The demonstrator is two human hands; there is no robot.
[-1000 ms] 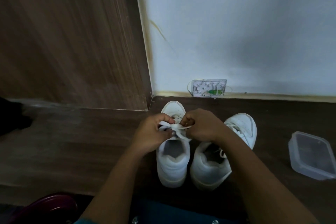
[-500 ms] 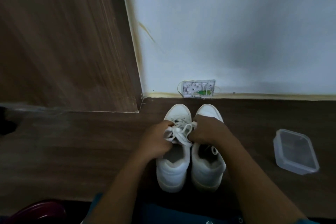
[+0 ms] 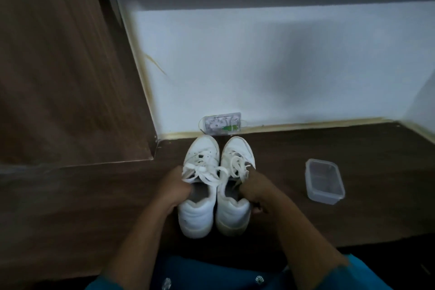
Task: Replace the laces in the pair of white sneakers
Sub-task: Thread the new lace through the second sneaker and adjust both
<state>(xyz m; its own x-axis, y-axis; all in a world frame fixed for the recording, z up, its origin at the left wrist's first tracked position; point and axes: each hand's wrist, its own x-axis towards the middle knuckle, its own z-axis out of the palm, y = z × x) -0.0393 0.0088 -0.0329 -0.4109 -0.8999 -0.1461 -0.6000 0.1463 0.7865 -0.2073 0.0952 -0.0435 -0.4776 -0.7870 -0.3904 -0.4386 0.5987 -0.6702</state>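
Two white sneakers stand side by side on the dark wooden floor, toes toward the wall. The left sneaker (image 3: 200,186) carries white laces tied in a bow (image 3: 202,172). The right sneaker (image 3: 235,186) is also laced, with loose ends (image 3: 237,167) lying over its tongue. My left hand (image 3: 173,189) grips the left sneaker's outer side at the collar. My right hand (image 3: 257,192) grips the right sneaker's outer side, fingers curled around its collar.
A clear plastic container (image 3: 324,181) sits on the floor to the right of the sneakers. A small wall socket plate (image 3: 222,123) is at the base of the white wall just beyond the toes. A wooden panel (image 3: 70,77) stands at the left.
My hands left the bow on the left sneaker and moved to the outer sides of both sneakers. The right sneaker has been drawn in parallel against the left one.
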